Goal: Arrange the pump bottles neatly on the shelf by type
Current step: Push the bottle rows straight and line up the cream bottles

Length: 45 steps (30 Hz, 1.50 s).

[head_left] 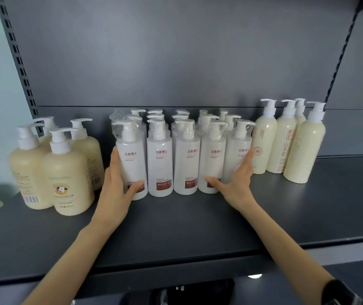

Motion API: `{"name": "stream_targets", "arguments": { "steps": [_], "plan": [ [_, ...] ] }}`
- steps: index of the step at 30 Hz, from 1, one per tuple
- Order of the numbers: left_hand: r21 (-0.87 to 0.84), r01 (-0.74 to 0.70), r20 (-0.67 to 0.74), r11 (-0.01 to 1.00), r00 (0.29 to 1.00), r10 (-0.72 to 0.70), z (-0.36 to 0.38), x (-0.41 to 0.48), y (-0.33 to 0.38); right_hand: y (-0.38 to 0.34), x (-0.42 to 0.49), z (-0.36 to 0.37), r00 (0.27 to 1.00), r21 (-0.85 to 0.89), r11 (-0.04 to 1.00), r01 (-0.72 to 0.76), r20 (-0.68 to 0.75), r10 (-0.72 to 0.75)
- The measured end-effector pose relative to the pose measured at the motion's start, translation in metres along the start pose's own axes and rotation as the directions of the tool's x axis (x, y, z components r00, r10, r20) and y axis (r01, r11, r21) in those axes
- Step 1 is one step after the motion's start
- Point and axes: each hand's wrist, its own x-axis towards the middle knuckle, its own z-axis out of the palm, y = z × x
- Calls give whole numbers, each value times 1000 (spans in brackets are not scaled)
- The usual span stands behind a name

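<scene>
Centrally, pressing straight-fingered left hand [119,181] and right hand [239,179] against both flanks of the white bottles [160,166], gripping nothing, probably squaring this type's block.

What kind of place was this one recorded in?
Probably a shop or stockroom: a grey metal shelf with slotted uprights, rows of identical plastic-wrapped white pump bottles, and cream pump bottles grouped by type on either side.

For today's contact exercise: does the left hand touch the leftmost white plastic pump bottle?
Touching. Head view: left hand lies against that white bottle, thumb across label.
</scene>
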Motion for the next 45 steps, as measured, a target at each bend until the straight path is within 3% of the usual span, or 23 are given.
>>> {"name": "stream_targets", "arguments": {
  "steps": [10, 16, 22, 25, 27, 29, 34, 40, 45],
  "plan": [
    [-4, 8, 7, 1000, 1000, -8, 2, 2, -1, 0, -1, 1, 999, 6, 1000, -10, -31, 10],
    [117, 41, 27, 992, 999, -45, 1, -5, 10, -7, -8, -3, 1000, -32, 999, -13, -17, 12],
    [262, 133, 54, 956, 987, -152, -4, -16, 28, -11, -18, -32, 986, -32, 999, -31, 164, 36],
    [429, 137, 118, 893, 972, -205, -15, -19, 42, -9, -24, -60, 970, -275, 961, 27, 238, 41],
    [565, 106, 147, 818, 963, -227, -20, -23, 54, -9, -31, -79, 964, -501, 859, 107, 263, 34],
    [639, 52, 173, 768, 962, -210, -21, -32, 64, -9, -40, -97, 965, -622, 767, 158, 262, 14],
    [730, -70, 271, 679, 943, -194, -7, -64, 80, -4, -54, -136, 969, -738, 640, 215, 243, -46],
    [735, -100, 267, 670, 952, -150, 20, -73, 111, 18, -52, -177, 973, -765, 617, 185, 230, -6],
    [784, -97, 283, 613, 935, -213, 61, -66, 139, 47, -31, -222, 973, -799, 579, 161, 226, 41]
  ]
}}
